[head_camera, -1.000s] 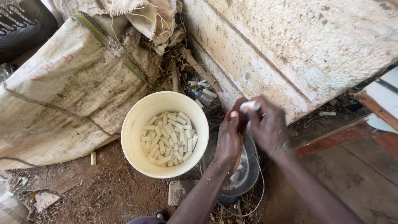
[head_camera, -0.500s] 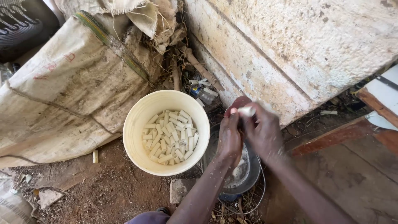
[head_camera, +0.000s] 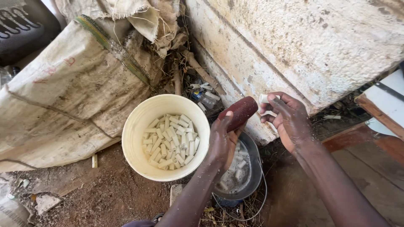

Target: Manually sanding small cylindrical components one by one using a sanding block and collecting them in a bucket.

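left hand (head_camera: 222, 141) grips reddish-brown stick (head_camera: 242, 112); right hand (head_camera: 288, 120) pinches white piece (head_camera: 265, 100). keep both over metal pot (head_camera: 240, 172); bucket (head_camera: 139, 126) beside.

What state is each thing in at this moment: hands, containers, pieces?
left hand: closed around a dark reddish-brown cylinder
right hand: gripping a small white piece
cream bucket: upright, open, partly filled with pale cut sticks
metal pot: under the hands, holding a few pale pieces in liquid
sack: lying slumped, dirty
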